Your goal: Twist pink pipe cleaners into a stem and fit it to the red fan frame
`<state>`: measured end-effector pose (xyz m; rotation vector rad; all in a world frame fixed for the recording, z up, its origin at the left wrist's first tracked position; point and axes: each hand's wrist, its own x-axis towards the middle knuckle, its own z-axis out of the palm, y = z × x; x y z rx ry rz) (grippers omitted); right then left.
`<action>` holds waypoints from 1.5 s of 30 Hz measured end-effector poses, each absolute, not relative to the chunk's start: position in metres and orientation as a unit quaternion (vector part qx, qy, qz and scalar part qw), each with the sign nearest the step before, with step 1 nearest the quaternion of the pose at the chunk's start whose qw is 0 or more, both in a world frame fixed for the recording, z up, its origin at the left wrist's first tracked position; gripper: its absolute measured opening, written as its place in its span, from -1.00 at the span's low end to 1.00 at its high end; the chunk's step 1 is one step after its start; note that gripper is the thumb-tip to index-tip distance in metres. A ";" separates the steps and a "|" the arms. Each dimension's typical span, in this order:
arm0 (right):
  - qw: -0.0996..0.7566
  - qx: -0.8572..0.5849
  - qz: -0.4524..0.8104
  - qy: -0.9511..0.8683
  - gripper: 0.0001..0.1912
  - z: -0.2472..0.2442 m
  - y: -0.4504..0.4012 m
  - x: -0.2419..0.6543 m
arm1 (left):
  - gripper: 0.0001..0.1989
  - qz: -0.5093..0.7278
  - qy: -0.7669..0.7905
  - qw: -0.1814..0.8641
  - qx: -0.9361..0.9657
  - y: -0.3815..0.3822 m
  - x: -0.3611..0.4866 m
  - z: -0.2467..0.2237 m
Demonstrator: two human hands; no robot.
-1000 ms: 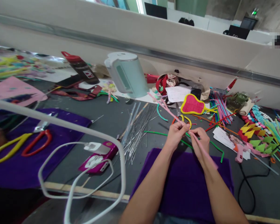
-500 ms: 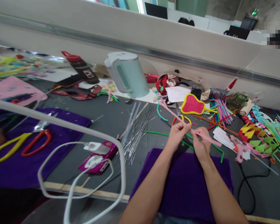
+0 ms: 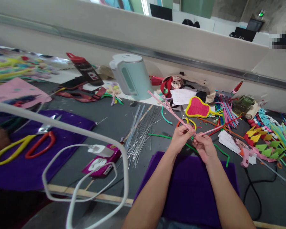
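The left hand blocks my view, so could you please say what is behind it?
Green stem pieces show on both sides of the left hand, and a yellow curve beyond it; whether the green pieces join is covered.

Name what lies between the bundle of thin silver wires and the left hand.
In the head view, a thin green craft stem lies on the dark grey tabletop between the wires and the left hand.

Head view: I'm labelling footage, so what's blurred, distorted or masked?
Head view throughout: heaped pastel craft pieces smear at far left; the pale-blue plastic kettle leans, possibly wide-angle distortion; pixel blocks mask a patch at upper right; the fuzzy pink strip is fairly sharp.
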<state>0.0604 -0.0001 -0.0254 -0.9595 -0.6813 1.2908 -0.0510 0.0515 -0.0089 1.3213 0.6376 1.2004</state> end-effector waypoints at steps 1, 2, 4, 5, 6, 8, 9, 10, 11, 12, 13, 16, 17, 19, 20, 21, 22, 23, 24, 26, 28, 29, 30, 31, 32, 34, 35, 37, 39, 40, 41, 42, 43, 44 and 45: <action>0.665 -0.438 0.504 -0.332 -0.81 -0.025 -0.001 0.060 | -0.66 0.512 0.289 0.586 0.558 0.051 -0.050 -0.010; 0.681 -0.465 0.420 -0.379 -0.83 -0.024 -0.002 0.060 | -0.64 0.506 0.308 0.589 0.550 0.051 -0.049 -0.011; 0.664 -0.521 0.224 -0.488 -0.85 -0.022 -0.005 0.060 | -0.61 0.485 0.339 0.598 0.541 0.050 -0.047 -0.013; 0.635 -0.539 0.137 -0.537 -0.84 -0.021 -0.007 0.061 | -0.60 0.475 0.346 0.604 0.539 0.050 -0.047 -0.014; 0.603 -0.548 0.069 -0.575 -0.83 -0.020 -0.009 0.061 | -0.60 0.467 0.348 0.611 0.536 0.050 -0.046 -0.015; 0.561 -0.549 0.007 -0.620 -0.81 -0.020 -0.011 0.061 | -0.62 0.461 0.340 0.628 0.527 0.051 -0.046 -0.016; 0.557 -0.548 0.010 -0.624 -0.82 -0.020 -0.011 0.061 | -0.62 0.462 0.333 0.634 0.524 0.051 -0.047 -0.017; 0.565 -0.549 0.031 -0.615 -0.83 -0.020 -0.011 0.061 | -0.63 0.464 0.326 0.636 0.523 0.052 -0.047 -0.017; 0.580 -0.551 0.073 -0.596 -0.84 -0.020 -0.010 0.060 | -0.64 0.468 0.320 0.635 0.524 0.052 -0.048 -0.016; 0.602 -0.549 0.130 -0.565 -0.86 -0.021 -0.009 0.060 | -0.64 0.474 0.315 0.630 0.528 0.053 -0.048 -0.016; 0.625 -0.541 0.202 -0.525 -0.87 -0.022 -0.007 0.059 | -0.65 0.481 0.311 0.621 0.534 0.053 -0.049 -0.015; 0.654 -0.478 0.458 -0.366 -0.84 -0.024 -0.002 0.061 | -0.68 0.501 0.291 0.585 0.568 0.052 -0.050 -0.011; 0.644 -0.451 0.530 -0.317 -0.81 -0.025 0.000 0.061 | -0.69 0.504 0.280 0.574 0.582 0.051 -0.050 -0.010; 0.627 -0.415 0.606 -0.259 -0.77 -0.025 0.001 0.062 | -0.69 0.507 0.267 0.557 0.602 0.049 -0.049 -0.008; 0.634 -0.413 0.602 -0.255 -0.77 -0.025 0.001 0.062 | -0.69 0.507 0.270 0.552 0.604 0.049 -0.049 -0.008; 0.653 -0.421 0.570 -0.269 -0.78 -0.024 0.000 0.062 | -0.68 0.506 0.281 0.551 0.601 0.049 -0.048 -0.009; 0.672 -0.440 0.514 -0.301 -0.80 -0.023 0.000 0.061 | -0.67 0.503 0.298 0.552 0.594 0.049 -0.047 -0.010; 0.686 -0.466 0.437 -0.347 -0.83 -0.022 -0.001 0.061 | -0.65 0.496 0.319 0.559 0.583 0.049 -0.046 -0.012; 0.689 -0.495 0.347 -0.401 -0.85 -0.021 -0.003 0.061 | -0.63 0.487 0.339 0.570 0.569 0.050 -0.046 -0.014; 0.645 -0.536 0.168 -0.518 -0.85 -0.020 -0.006 0.062 | -0.59 0.465 0.363 0.600 0.540 0.051 -0.044 -0.017; 0.576 -0.552 0.048 -0.601 -0.82 -0.020 -0.008 0.063 | -0.58 0.454 0.356 0.628 0.523 0.051 -0.044 -0.018; 0.549 -0.555 0.020 -0.625 -0.81 -0.021 -0.009 0.063 | -0.59 0.454 0.346 0.633 0.523 0.051 -0.045 -0.017; 0.534 -0.560 0.008 -0.633 -0.80 -0.021 -0.009 0.063 | -0.60 0.458 0.340 0.633 0.524 0.051 -0.045 -0.017; 0.531 -0.566 0.012 -0.631 -0.80 -0.022 -0.009 0.062 | -0.62 0.461 0.338 0.627 0.529 0.051 -0.046 -0.016; 0.537 -0.572 0.032 -0.619 -0.79 -0.022 -0.007 0.062 | -0.64 0.467 0.338 0.615 0.539 0.051 -0.046 -0.015; 0.582 -0.575 0.120 -0.562 -0.80 -0.022 -0.003 0.061 | -0.67 0.472 0.341 0.585 0.563 0.053 -0.048 -0.015; 0.612 -0.571 0.186 -0.514 -0.81 -0.021 0.000 0.062 | -0.68 0.476 0.343 0.568 0.577 0.054 -0.048 -0.015; 0.637 -0.539 0.360 -0.418 -0.78 -0.021 0.005 0.064 | -0.69 0.484 0.347 0.529 0.605 0.056 -0.048 -0.015; 0.632 -0.494 0.501 -0.325 -0.73 -0.021 0.008 0.065 | -0.72 0.484 0.333 0.495 0.640 0.057 -0.048 -0.015; 0.627 -0.476 0.542 -0.296 -0.71 -0.022 0.009 0.066 | -0.73 0.484 0.326 0.486 0.650 0.057 -0.047 -0.015; 0.627 -0.466 0.556 -0.283 -0.70 -0.022 0.009 0.065 | -0.73 0.486 0.323 0.480 0.655 0.056 -0.047 -0.016; 0.633 -0.467 0.545 -0.291 -0.69 -0.021 0.009 0.065 | -0.72 0.491 0.326 0.481 0.649 0.056 -0.047 -0.016; 0.645 -0.478 0.506 -0.315 -0.68 -0.021 0.008 0.064 | -0.72 0.496 0.334 0.488 0.636 0.056 -0.046 -0.017; 0.656 -0.500 0.441 -0.353 -0.68 -0.020 0.007 0.064 | -0.70 0.499 0.346 0.502 0.615 0.056 -0.045 -0.017; 0.657 -0.529 0.356 -0.402 -0.69 -0.019 0.005 0.063 | -0.68 0.498 0.359 0.523 0.591 0.056 -0.044 -0.018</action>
